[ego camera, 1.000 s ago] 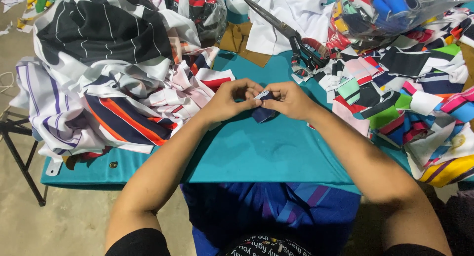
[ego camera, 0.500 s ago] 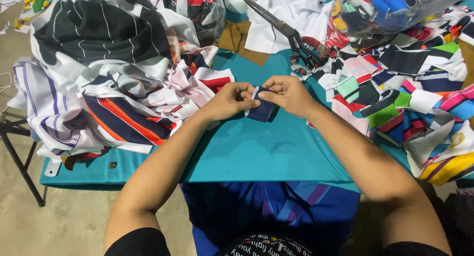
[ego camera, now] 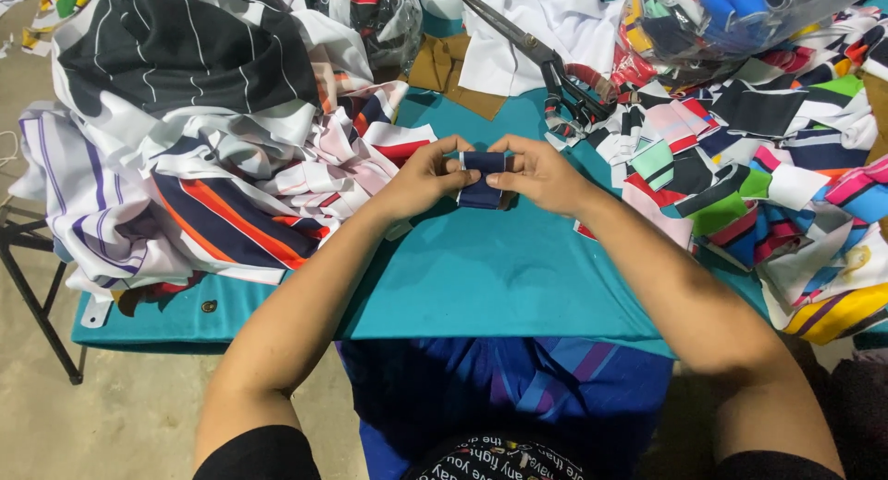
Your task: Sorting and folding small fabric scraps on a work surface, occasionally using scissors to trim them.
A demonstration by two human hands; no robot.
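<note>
Head view, navy cloth piece (ego camera: 482, 179) pinched between fingers (ego camera: 460, 169)

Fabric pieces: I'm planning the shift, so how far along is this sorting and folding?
Folded multicoloured pieces lie heaped beside the right hand. Both hands, left hand too, pinch a small navy piece. A big unfolded striped heap remains.
</note>
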